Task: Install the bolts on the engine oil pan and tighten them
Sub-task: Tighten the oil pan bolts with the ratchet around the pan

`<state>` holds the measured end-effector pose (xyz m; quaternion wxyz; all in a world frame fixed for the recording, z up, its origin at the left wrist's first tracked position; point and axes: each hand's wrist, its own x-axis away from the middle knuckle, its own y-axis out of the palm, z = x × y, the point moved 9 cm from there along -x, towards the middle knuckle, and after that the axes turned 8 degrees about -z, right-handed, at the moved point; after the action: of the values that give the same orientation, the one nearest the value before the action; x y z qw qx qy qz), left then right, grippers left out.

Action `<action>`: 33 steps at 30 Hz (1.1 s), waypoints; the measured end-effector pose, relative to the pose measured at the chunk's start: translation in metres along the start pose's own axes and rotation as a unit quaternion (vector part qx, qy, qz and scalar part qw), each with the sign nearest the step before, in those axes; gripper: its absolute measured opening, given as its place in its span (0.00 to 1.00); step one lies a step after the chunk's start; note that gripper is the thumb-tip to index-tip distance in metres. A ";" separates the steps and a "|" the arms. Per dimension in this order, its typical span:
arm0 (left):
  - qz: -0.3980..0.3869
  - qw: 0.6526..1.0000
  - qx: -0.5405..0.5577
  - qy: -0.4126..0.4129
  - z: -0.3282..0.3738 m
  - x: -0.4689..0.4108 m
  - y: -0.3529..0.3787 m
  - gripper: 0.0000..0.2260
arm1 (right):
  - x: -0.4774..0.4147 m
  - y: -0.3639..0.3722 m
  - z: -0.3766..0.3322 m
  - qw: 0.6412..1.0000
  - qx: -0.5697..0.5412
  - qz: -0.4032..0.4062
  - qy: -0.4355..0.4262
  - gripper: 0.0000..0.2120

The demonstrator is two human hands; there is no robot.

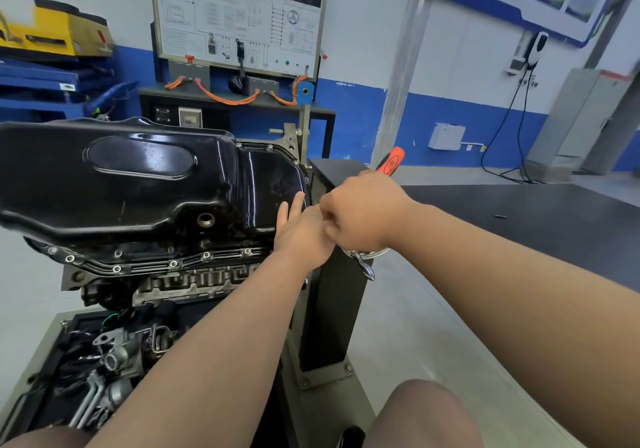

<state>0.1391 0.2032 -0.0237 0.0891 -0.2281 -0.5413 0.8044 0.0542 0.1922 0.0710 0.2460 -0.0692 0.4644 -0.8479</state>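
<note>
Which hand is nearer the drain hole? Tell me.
Left. The left hand touches the oil pan right of the drain hole; the right hand, gripping an orange-handled tool, is farther right.

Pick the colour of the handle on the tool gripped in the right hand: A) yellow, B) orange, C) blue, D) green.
B: the tool sticking out beyond the right hand has a bright orange handle.
</note>
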 end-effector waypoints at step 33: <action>0.113 0.871 0.478 -0.024 0.022 0.082 0.002 0.30 | 0.012 0.022 0.032 0.863 -0.354 -0.041 0.359 0.05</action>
<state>0.0565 0.2165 -0.0407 0.0826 -0.1983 -0.0632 0.9746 0.0628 0.1527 0.0694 -0.0133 0.1384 0.7864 -0.6019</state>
